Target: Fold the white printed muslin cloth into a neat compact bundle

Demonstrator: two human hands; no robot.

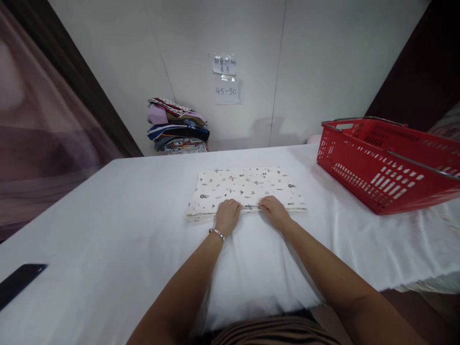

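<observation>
A white cloth (240, 184) with a small scattered print lies folded into a flat rectangle on the white-covered table (143, 206). Several layers show along its near edge. My left hand (228, 213), with a bracelet at the wrist, grips that edge left of the middle, fingers curled over the layers. A short way to the right, my right hand (273, 211) pinches the same edge. The fingertips of both hands are partly hidden in the fold.
A red plastic basket (373, 177) with metal handles stands at the table's right. Behind the far edge rises a stack of folded fabrics (178, 125). A dark flat object (21, 282) lies at the near left. Paper signs (228, 91) hang on the wall.
</observation>
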